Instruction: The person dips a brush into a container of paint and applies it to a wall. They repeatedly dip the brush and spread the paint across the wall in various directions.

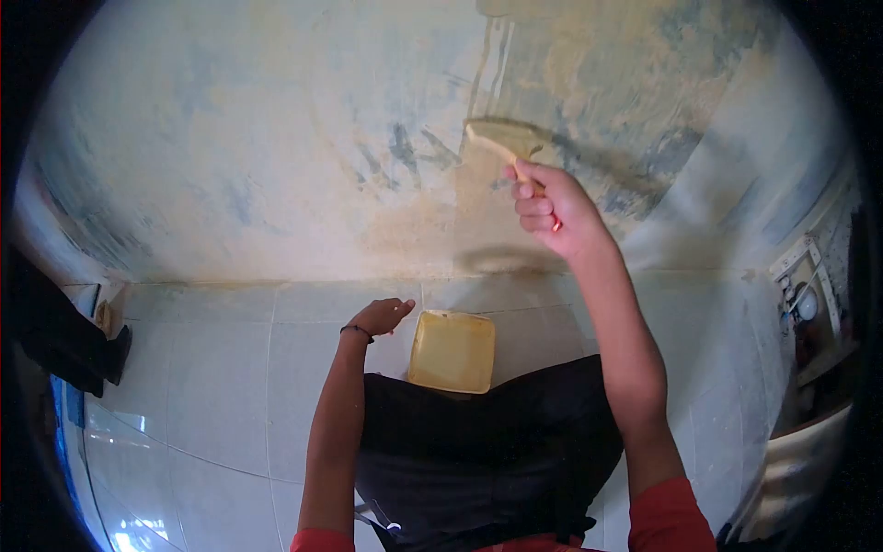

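Observation:
My right hand is closed around the handle of a wide paintbrush, raised in front of the wall. The brush head is at a wet-looking patch, with drip streaks on the wall above it. My left hand, with a dark band at the wrist, hovers over the floor just left of a square yellow tub. It holds nothing that I can see; its fingers are loosely apart and partly hidden. Pale yellowish liquid appears to be inside the tub, which stands between my knees and the wall.
Ahead stands a patchy cream and blue-grey wall, meeting a pale tiled floor. Dark cloth hangs at the left edge. To the right is a white frame-like object with clutter. A thin cable crosses the floor at lower left.

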A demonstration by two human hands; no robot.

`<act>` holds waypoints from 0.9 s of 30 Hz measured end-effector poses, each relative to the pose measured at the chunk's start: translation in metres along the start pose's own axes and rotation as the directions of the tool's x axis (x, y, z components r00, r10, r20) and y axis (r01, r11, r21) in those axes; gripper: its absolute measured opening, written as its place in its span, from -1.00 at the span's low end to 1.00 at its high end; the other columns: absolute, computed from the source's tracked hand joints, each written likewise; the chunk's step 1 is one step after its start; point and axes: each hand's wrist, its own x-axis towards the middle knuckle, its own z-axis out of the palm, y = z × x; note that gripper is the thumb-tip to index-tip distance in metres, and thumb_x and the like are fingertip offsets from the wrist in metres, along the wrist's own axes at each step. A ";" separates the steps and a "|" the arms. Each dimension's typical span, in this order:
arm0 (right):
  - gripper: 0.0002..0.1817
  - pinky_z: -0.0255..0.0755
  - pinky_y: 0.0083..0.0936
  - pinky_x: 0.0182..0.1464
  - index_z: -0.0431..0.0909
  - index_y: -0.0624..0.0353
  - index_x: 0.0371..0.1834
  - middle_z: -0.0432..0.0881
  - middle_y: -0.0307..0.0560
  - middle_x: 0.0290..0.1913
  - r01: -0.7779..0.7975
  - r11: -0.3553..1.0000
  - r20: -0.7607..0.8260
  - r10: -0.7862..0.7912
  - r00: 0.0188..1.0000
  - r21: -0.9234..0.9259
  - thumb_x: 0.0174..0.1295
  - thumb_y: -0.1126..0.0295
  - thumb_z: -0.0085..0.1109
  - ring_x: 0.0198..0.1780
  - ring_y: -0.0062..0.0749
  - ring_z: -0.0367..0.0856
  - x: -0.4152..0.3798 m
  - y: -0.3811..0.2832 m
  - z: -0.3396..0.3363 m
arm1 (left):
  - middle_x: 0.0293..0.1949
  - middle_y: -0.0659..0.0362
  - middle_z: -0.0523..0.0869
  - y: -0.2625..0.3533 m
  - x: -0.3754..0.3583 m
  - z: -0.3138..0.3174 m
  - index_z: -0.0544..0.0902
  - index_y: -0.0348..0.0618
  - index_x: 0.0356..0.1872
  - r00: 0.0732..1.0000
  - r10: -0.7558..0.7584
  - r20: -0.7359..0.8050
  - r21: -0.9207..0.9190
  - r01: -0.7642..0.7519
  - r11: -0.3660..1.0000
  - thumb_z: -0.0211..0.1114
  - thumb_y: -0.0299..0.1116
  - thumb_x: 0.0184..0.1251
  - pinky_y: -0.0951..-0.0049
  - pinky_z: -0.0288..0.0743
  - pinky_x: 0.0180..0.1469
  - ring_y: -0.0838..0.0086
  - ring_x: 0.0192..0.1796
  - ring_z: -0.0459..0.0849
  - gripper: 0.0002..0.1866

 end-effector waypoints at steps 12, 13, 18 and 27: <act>-0.72 -0.01 -0.81 -0.76 0.39 0.20 -0.11 0.37 -0.37 -0.58 0.441 0.890 0.162 -0.422 0.892 -0.116 0.34 0.20 0.01 -0.75 -0.80 0.11 -0.024 -0.111 0.079 | -0.22 -0.02 0.65 -0.005 0.004 0.002 0.53 -0.32 -0.16 1.000 -0.002 0.000 0.013 0.002 1.000 -0.28 0.28 0.36 0.23 0.51 -0.13 0.27 -0.36 0.69 -0.26; -0.72 -0.01 -0.81 -0.76 0.39 0.20 -0.11 0.37 -0.37 -0.58 0.440 0.890 0.164 -0.419 0.893 -0.118 0.34 0.20 0.01 -0.75 -0.80 0.11 -0.020 -0.121 0.080 | -0.23 -0.03 0.65 -0.005 0.004 0.001 0.53 -0.32 -0.16 1.000 0.010 -0.010 0.011 -0.010 1.000 -0.27 0.28 0.36 0.23 0.51 -0.14 0.27 -0.36 0.69 -0.26; -0.65 0.25 -0.71 -0.61 0.34 0.13 -0.20 0.34 -0.32 -0.54 0.656 0.695 0.216 -0.620 0.754 -0.294 0.42 0.05 -0.22 -0.62 -0.74 0.29 -0.003 -0.146 0.103 | -0.25 -0.03 0.65 -0.006 0.006 0.001 0.54 -0.32 -0.18 1.000 0.019 -0.011 -0.001 -0.019 1.000 -0.25 0.26 0.36 0.22 0.52 -0.16 0.25 -0.38 0.68 -0.27; -0.65 0.17 -0.73 -0.64 0.30 0.13 -0.15 0.33 -0.30 -0.54 0.646 0.708 0.154 -0.631 0.760 -0.286 0.42 0.04 -0.20 -0.66 -0.71 0.24 0.069 -0.126 0.089 | -0.30 -0.04 0.64 -0.002 0.007 -0.008 0.52 -0.33 -0.27 0.996 0.090 -0.026 -0.008 -0.090 0.996 -0.26 0.24 0.39 0.25 0.52 -0.21 0.27 -0.41 0.68 -0.29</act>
